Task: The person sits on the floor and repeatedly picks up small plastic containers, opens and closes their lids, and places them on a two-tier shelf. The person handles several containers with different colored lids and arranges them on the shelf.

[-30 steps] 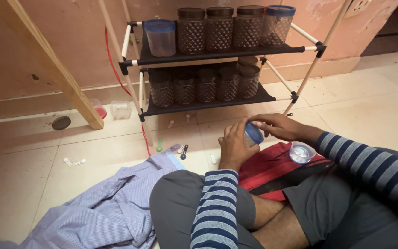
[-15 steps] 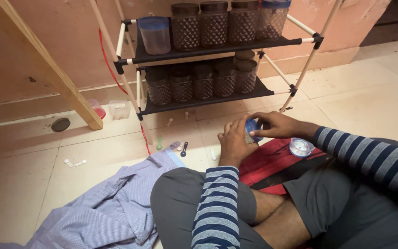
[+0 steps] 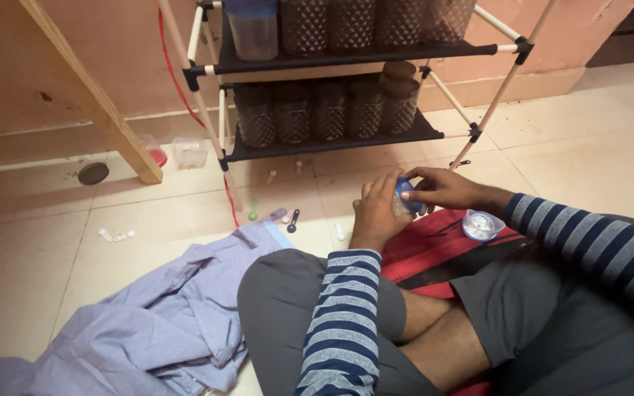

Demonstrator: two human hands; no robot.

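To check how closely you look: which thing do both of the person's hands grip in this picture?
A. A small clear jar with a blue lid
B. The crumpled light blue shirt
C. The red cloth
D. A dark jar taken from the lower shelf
A: the left hand wraps the small clear jar while the right hand pinches its blue lid.

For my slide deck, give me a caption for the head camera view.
Seated on the floor, left hand grips a small jar while right hand holds its blue lid.
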